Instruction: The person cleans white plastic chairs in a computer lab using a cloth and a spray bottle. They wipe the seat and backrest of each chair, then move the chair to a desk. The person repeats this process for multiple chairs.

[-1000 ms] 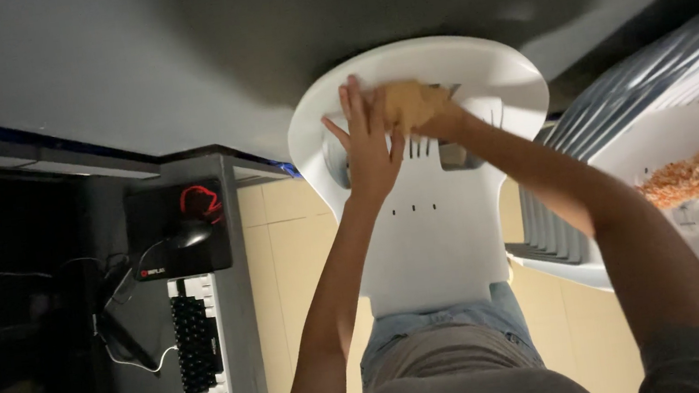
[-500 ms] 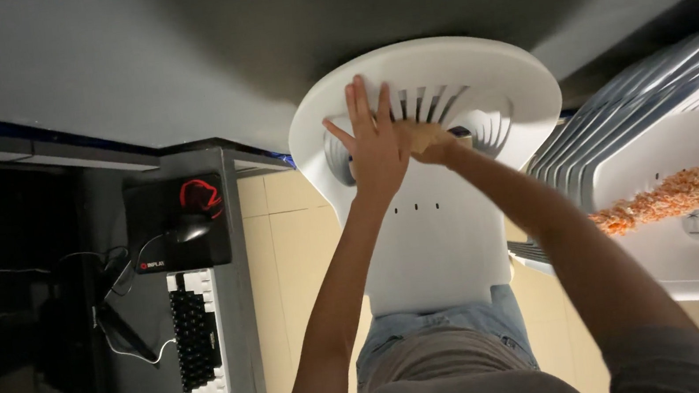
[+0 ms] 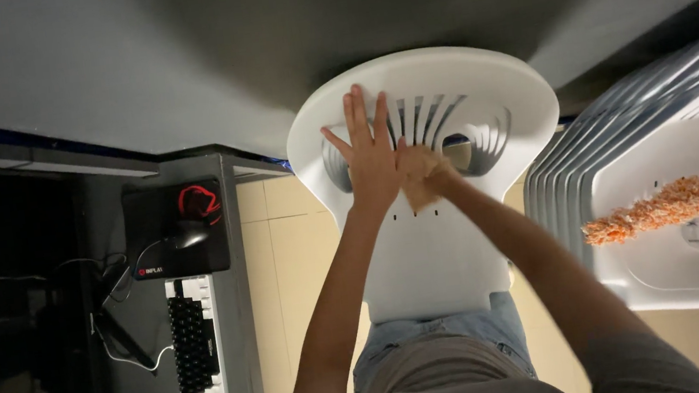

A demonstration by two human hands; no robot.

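I'm pressing my left hand point(image 3: 369, 154), fingers spread flat, against the white plastic chair point(image 3: 432, 213) backrest to steady it, while my right hand point(image 3: 428, 169) is bunching a tan cloth point(image 3: 419, 181) (partly hidden) against the slats.

Both arms are bare from wrist to above the elbow. The left hand point(image 3: 372, 163) and right hand point(image 3: 428, 173) wear no gloves, rings or watch. A grey sleeve point(image 3: 646, 364) covers the right shoulder. Below are a grey-brown shirt point(image 3: 443, 376) and light blue jeans point(image 3: 438, 337).
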